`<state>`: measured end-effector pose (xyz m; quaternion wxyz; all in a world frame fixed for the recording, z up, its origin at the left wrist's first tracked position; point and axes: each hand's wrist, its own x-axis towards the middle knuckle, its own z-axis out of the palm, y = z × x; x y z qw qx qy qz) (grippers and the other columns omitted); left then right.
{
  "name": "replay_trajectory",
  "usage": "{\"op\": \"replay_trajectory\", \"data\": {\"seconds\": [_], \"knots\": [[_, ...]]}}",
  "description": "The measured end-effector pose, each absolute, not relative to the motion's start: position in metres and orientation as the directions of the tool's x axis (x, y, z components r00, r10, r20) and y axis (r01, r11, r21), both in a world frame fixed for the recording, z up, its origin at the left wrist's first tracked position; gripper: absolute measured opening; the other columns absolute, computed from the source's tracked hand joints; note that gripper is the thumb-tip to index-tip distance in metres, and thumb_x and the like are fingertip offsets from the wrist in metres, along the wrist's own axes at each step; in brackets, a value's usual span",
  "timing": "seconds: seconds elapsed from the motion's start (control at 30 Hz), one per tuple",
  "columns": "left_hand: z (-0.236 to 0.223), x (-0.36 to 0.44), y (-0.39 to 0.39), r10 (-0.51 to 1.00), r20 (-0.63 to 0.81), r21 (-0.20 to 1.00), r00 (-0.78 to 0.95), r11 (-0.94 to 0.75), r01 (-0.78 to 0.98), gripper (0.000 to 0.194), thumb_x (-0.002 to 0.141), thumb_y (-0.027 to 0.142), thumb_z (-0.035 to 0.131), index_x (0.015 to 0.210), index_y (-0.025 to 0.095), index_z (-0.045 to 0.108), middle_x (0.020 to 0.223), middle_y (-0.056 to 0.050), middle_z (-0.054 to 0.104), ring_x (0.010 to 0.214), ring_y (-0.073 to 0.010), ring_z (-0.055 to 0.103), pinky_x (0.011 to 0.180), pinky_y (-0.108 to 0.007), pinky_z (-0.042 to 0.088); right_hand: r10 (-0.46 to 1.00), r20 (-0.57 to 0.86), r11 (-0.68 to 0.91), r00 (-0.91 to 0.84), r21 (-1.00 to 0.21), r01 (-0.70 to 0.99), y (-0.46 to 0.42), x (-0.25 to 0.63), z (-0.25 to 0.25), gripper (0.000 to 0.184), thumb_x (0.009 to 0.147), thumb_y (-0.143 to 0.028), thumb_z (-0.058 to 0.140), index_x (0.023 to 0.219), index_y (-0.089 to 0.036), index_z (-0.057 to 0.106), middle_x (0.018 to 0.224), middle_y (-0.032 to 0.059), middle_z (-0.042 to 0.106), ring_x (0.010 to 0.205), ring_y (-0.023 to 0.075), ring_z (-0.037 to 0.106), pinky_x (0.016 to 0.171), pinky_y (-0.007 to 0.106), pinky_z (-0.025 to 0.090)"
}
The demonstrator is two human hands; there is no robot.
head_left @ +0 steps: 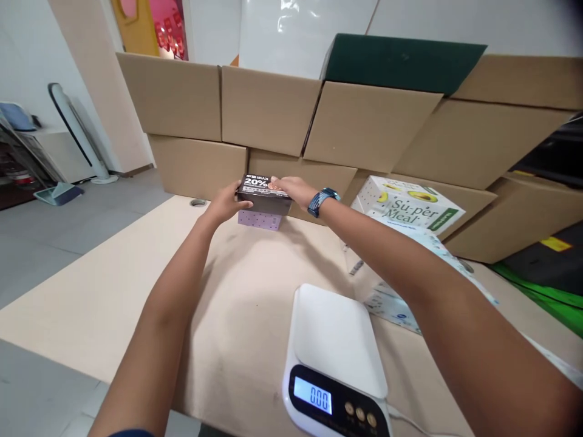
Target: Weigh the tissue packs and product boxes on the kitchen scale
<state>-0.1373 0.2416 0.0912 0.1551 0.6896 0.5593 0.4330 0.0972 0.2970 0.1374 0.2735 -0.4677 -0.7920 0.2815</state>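
Note:
Near the back of the table, a black printed box (264, 203) marked "20%" sits on top of a purple dotted box (259, 220). My left hand (225, 204) grips the black box at its left end, thumb along the front face. At the other end, my right hand (298, 191) closes over the right top corner, with a watch on that wrist. A white digital scale (337, 346) stands nearer to me, its lit display reading 0.00 and its plate bare.
Stacked brown cartons (268, 109) form a wall along the table's back. A dark green box (401, 64) lies on top of them. At right, under my forearm, stand a "Super Meal" box (412, 203) and light blue printed packages (394, 303). A cable (412, 420) leaves the scale.

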Motion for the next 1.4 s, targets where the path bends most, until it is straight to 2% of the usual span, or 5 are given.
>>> {"op": "replay_trajectory", "data": {"seconds": [0.37, 0.9, 1.1, 1.27, 1.4], "knots": [[0.060, -0.128, 0.262, 0.874, 0.485, 0.620, -0.002, -0.343, 0.706, 0.090, 0.094, 0.022, 0.065, 0.173, 0.010, 0.023, 0.185, -0.019, 0.023, 0.175, -0.0311, 0.023, 0.148, -0.050, 0.019, 0.906, 0.164, 0.423, -0.391, -0.409, 0.809, 0.304, 0.097, 0.111, 0.063, 0.107, -0.055, 0.059, 0.158, -0.019, 0.052, 0.163, 0.0148, 0.047, 0.150, 0.0261, 0.051, 0.132, 0.055, 0.044], [0.044, -0.117, 0.267, 0.852, 0.499, 0.652, -0.160, -0.248, 0.716, 0.095, 0.099, 0.067, 0.057, 0.172, 0.014, 0.026, 0.181, -0.023, 0.030, 0.170, -0.0394, 0.035, 0.143, -0.056, 0.031, 0.927, 0.167, 0.364, -0.335, -0.197, 0.910, 0.289, 0.085, 0.119, 0.075, 0.111, -0.059, 0.035, 0.166, -0.009, 0.042, 0.165, 0.0289, 0.043, 0.147, 0.0372, 0.057, 0.128, 0.059, 0.044], [0.063, -0.102, 0.259, 0.761, 0.643, 0.568, -0.085, -0.400, 0.719, 0.113, 0.090, 0.075, 0.066, 0.172, 0.010, 0.023, 0.186, -0.022, 0.006, 0.178, -0.0349, 0.004, 0.149, -0.049, 0.005, 0.897, 0.217, 0.424, -0.385, -0.176, 0.888, 0.226, 0.109, 0.143, 0.096, 0.105, -0.055, 0.059, 0.179, -0.015, 0.012, 0.184, 0.0125, -0.001, 0.176, 0.0306, 0.011, 0.147, 0.051, 0.019], [0.081, -0.057, 0.235, 0.596, 0.799, 0.400, 0.076, -0.623, 0.672, 0.098, 0.093, 0.080, 0.058, 0.167, 0.020, 0.035, 0.186, -0.018, 0.012, 0.178, -0.0333, 0.008, 0.149, -0.053, 0.008, 0.587, 0.415, 0.728, -0.695, 0.103, 0.677, 0.098, 0.202, 0.126, 0.086, 0.108, -0.059, 0.050, 0.176, -0.013, 0.026, 0.182, 0.0122, 0.016, 0.175, 0.0275, 0.016, 0.146, 0.059, 0.019], [0.081, 0.010, 0.175, 0.688, 0.698, 0.553, 0.200, -0.695, 0.461, 0.100, 0.092, 0.087, 0.053, 0.167, 0.027, 0.030, 0.186, -0.015, 0.017, 0.178, -0.0337, 0.011, 0.148, -0.058, 0.017, 0.504, 0.731, 0.642, -0.460, 0.039, 0.766, 0.032, 0.307, 0.096, 0.073, 0.107, -0.062, 0.051, 0.168, -0.023, 0.043, 0.173, 0.0088, 0.042, 0.170, 0.0249, 0.032, 0.147, 0.058, 0.017]]}}
